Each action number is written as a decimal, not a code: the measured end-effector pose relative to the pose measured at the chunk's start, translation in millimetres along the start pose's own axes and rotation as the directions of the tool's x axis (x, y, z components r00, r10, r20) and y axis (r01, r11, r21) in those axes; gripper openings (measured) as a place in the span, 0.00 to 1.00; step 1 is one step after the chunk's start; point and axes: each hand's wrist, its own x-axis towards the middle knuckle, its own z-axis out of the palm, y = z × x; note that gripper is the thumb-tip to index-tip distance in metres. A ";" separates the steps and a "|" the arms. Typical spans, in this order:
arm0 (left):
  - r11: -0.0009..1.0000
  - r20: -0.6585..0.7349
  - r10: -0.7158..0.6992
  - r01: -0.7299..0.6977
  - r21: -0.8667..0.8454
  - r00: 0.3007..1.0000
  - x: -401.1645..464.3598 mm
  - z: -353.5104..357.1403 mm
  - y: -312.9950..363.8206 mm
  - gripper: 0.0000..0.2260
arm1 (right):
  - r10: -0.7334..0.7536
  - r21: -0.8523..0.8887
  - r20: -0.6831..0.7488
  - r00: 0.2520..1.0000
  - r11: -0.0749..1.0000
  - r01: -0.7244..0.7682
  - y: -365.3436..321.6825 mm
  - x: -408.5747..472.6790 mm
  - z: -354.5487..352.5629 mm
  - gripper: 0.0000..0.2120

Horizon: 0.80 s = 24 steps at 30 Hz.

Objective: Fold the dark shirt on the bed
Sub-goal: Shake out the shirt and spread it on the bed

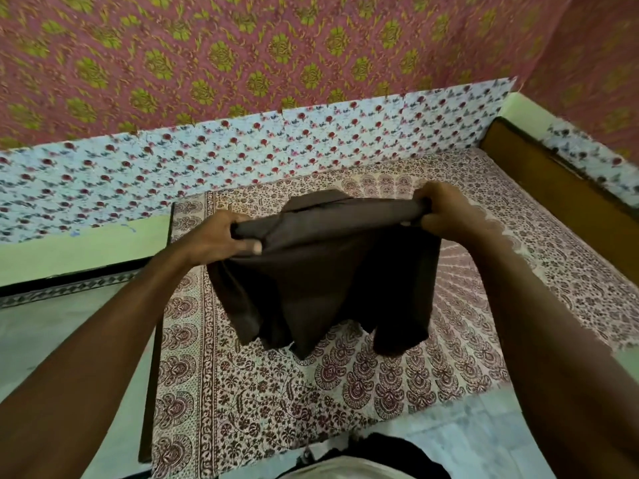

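Observation:
The dark brown shirt [328, 271] hangs in the air above the bed [262, 392], stretched between both hands along its top edge. My left hand [221, 238] grips the left end with the thumb pressed on top. My right hand [446, 210] pinches the right end in a closed fist. The shirt's lower part droops in loose folds, and its hem ends hang just over the patterned bedsheet. Part of the cloth pokes up behind the top edge.
The bed carries a maroon-and-white printed sheet. A wall with blue floral covering [242, 146] and a pink-and-green cloth [242, 57] runs behind it. A wooden headboard [560, 188] stands at the right. Pale floor [52, 340] lies left of the bed.

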 end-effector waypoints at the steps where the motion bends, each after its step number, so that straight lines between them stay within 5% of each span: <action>1: 0.995 0.084 -0.031 0.023 0.092 0.996 -1.9 -1.0 -2.2 0.13 | 0.014 0.043 -0.039 0.999 0.999 -0.012 4.7 -4.5 3.4 0.06; 4: 0.873 0.150 -0.156 0.066 0.483 0.976 1.6 1.5 -14.9 0.20 | 0.053 0.183 -0.083 0.995 0.982 -0.037 20.6 -18.8 13.9 0.15; 6: 0.840 0.121 -0.180 0.089 0.535 0.976 5.8 4.6 -20.8 0.15 | 0.086 0.190 0.010 0.996 0.978 -0.086 31.7 -27.3 12.2 0.15; 9: 0.957 0.378 -0.272 0.207 0.205 0.885 0.4 5.9 -8.2 0.08 | 0.123 0.048 0.364 0.923 0.987 -0.150 48.8 -40.2 -6.3 0.02; 12: 0.915 0.519 -0.340 0.403 -0.009 0.784 3.0 2.2 0.3 0.12 | 0.117 0.164 0.527 0.842 0.958 -0.236 66.5 -44.2 -23.3 0.03; 15: 0.835 0.452 -0.415 0.527 -0.155 0.790 33.4 6.5 -12.7 0.27 | 0.136 0.389 0.418 0.898 0.867 -0.312 83.4 -18.3 -14.6 0.04; 18: 0.883 0.229 -0.444 0.467 -0.056 0.867 82.4 35.2 -24.7 0.06 | 0.225 0.360 0.264 0.938 0.879 -0.312 105.9 35.9 26.8 0.06; 21: 0.886 -0.032 -0.459 0.460 0.053 0.888 144.9 78.2 -69.2 0.03 | 0.289 0.279 0.244 0.926 0.893 -0.352 130.3 94.7 86.2 0.06; 24: 0.804 -0.138 -0.568 0.583 0.119 0.811 193.0 126.5 -115.1 0.08 | 0.354 0.182 0.226 0.908 0.900 -0.396 162.6 143.0 150.8 0.11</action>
